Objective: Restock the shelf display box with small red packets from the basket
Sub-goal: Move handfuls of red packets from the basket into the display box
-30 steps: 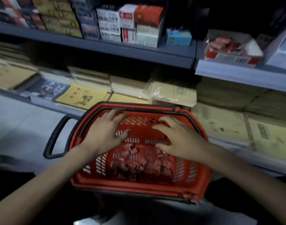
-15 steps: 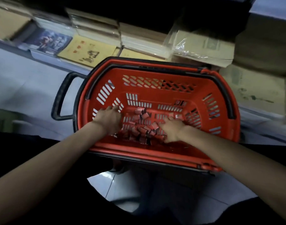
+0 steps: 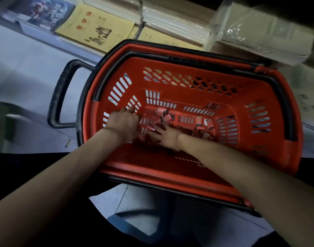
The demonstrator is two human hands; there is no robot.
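— Where are the red packets [image 3: 164, 117]?
— Loose in the bottom of the basket [image 3: 143, 169] — left hand [image 3: 123, 123] and right hand [image 3: 167, 136] both down among them; whether either grips any, I cannot tell.

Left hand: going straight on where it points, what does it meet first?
Likely the basket's slotted far-left corner, just ahead of the left hand. The red packets lie right of that line. Depth is unclear.

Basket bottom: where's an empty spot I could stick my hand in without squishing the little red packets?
Bare: the strip of the basket floor along its far wall, and the right end beyond the red packets. Crowded: the middle and near side, where packets pile around the left hand and right hand.
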